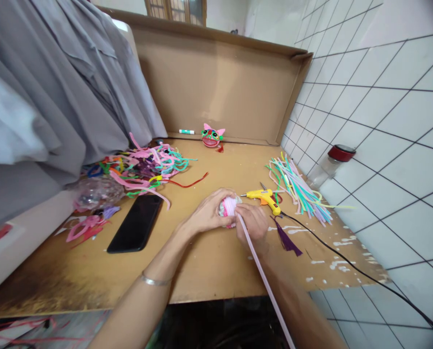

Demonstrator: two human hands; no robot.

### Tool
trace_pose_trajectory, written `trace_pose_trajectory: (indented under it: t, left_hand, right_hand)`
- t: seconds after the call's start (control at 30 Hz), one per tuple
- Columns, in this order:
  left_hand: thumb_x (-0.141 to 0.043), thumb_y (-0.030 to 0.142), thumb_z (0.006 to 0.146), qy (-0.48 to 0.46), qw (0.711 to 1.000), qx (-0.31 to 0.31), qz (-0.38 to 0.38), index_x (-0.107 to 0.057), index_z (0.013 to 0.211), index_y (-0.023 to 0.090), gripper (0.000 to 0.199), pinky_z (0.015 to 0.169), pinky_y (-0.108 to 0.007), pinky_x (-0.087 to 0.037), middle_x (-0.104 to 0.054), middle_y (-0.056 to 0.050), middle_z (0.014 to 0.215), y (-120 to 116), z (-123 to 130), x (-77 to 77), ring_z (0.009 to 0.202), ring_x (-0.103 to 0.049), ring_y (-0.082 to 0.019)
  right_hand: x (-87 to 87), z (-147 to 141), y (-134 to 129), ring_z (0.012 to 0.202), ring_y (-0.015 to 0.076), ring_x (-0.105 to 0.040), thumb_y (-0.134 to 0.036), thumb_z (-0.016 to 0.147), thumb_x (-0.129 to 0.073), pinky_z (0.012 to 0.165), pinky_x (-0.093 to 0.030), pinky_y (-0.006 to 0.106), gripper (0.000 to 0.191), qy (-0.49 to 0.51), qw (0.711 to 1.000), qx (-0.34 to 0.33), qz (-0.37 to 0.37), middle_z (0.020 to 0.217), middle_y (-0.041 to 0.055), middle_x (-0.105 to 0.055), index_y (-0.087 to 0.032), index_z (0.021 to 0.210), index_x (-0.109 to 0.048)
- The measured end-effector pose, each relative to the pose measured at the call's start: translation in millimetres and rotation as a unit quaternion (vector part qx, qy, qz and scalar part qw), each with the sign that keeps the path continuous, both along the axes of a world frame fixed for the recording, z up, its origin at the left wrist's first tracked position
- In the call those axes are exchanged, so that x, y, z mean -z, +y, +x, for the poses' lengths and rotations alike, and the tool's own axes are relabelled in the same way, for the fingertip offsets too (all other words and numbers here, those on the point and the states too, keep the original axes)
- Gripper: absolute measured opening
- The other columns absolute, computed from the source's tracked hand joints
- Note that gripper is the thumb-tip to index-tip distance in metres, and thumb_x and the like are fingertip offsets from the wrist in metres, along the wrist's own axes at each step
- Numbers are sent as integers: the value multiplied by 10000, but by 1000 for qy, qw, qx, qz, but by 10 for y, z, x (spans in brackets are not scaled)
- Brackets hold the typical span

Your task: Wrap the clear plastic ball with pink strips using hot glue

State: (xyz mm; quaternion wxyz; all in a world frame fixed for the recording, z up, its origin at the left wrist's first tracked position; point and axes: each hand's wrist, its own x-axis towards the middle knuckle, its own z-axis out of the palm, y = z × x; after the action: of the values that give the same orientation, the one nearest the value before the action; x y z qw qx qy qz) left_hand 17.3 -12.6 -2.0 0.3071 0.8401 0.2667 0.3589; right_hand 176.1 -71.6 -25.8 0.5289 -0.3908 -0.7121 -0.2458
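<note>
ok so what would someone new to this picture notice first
Probably the small pink-eared animal face, bright against the plain cardboard at the table's far edge. Next come the yellow glue gun, just beyond the right hand, and the pink-wrapped piece in the left hand. The tangle of coloured fuzzy strips on the left, beyond the black phone, may also catch the eye.

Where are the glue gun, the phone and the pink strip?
Glue gun (263, 195): head view, its yellow body.
Phone (135, 224): head view, middle of its dark screen.
Pink strip (262, 275): head view, middle of its straight length.
</note>
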Motion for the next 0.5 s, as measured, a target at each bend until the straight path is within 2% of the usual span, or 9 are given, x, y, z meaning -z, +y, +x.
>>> trace_pose_trajectory:
  t: [0.23, 0.5]
  left_hand:
    - [-691, 299, 694, 7, 1000, -13, -14, -515, 1146, 206, 494, 1004, -407, -457, -594, -94, 1229, -7, 2, -5, 1118, -589, -257]
    - [-681, 302, 706, 6, 1000, 5, -8, -531, 1078, 202, 414, 1027, -407, -438, -582, -100, 1228, -24, 2, -43, 1159, -564, -260]
  right_hand:
    - [13, 11, 3, 840, 177, -697, -81, 874, -495, 746, -520, 306, 164, 7, 1000, -5, 0, 859, 88, -734, -168, 924, -625]
    - [-2, 9, 17, 804, 166, -698, -86, 878, -492, 713, -521, 291, 156, -2, 1000, -2, 18, 830, 77, -733, -176, 907, -616]
